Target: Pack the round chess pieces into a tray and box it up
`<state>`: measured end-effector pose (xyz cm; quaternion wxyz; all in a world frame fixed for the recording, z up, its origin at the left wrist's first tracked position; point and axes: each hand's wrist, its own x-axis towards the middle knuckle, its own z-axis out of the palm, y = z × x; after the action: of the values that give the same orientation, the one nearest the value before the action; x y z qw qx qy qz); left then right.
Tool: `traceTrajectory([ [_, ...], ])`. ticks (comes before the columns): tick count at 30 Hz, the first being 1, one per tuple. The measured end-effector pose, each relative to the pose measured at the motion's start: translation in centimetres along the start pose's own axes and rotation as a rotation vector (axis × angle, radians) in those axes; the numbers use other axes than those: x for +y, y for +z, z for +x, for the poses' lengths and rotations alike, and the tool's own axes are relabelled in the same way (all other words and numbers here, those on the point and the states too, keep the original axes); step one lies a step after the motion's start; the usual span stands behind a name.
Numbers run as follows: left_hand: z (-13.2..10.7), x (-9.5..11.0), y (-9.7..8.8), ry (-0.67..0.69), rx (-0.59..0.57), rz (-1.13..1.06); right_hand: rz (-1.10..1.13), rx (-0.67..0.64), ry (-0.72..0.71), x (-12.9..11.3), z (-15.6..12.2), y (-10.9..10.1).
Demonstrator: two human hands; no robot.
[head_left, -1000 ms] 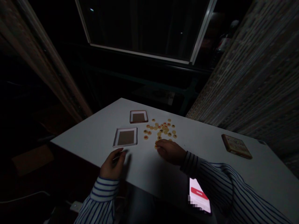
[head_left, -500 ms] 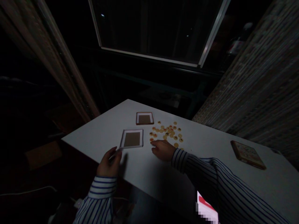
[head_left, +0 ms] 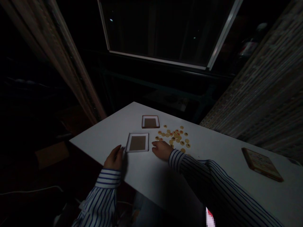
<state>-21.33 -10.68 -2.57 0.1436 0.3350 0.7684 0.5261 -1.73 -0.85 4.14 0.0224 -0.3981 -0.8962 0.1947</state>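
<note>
My left hand (head_left: 113, 158) is by the near left corner of a shallow white-lined box half (head_left: 149, 143), which has a brown bottom. Its fingers are loosely curled, thumb and fingers a little apart; I cannot tell whether they touch the rim. My right hand (head_left: 163, 150) is closed in a pinch over the table, between that box half and a scatter of round, pale yellow Chinese chess pieces (head_left: 178, 140). Its fingertips hide whatever is in them. Several pieces show red or dark characters. A smaller box half (head_left: 151, 127) with a brown rim lies farther back.
On the right of the white table (head_left: 213, 151) lies a flat brown-edged box (head_left: 262, 164). Curtains hang left and right (head_left: 258, 85) of a dark window. A bottle (head_left: 251, 44) stands at the back right. Below the left edge is a brown carton (head_left: 52, 154).
The view has shifted, so the table things sit farther right. My right hand has drawn slightly left from the pieces; the red-marked piece at its fingertips no longer shows. My left hand's fingers have come closer together.
</note>
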Motion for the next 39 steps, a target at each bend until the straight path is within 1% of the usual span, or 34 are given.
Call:
traceTrajectory([
  [6,0.7,0.1,0.7,0.028,-0.029,-0.001,0.007,0.012,-0.014,-0.7,1.1,-0.1],
  [9,1.0,0.1,1.1,0.029,-0.05,0.01,-0.003,0.026,0.006,-1.0,1.7,0.0],
  [15,1.6,-0.5,1.7,0.056,-0.073,0.045,-0.026,0.025,0.068,-1.2,2.5,0.2],
  [21,1.9,-0.7,1.8,0.048,-0.09,0.087,-0.033,0.007,0.131,-1.3,3.0,0.2],
  [26,2.2,-1.0,1.9,0.072,-0.095,0.101,-0.006,-0.034,0.181,-1.4,3.2,0.0],
  [29,2.7,-1.1,1.8,0.087,-0.127,0.126,0.019,-0.059,0.208,-1.3,3.4,-0.2],
  [33,3.2,-1.1,1.5,0.092,-0.212,0.173,0.051,-0.09,0.219,-1.3,3.7,-0.2],
  [39,3.0,-0.8,1.5,0.137,-0.2,0.163,0.084,-0.099,0.202,-1.4,3.9,0.2],
])
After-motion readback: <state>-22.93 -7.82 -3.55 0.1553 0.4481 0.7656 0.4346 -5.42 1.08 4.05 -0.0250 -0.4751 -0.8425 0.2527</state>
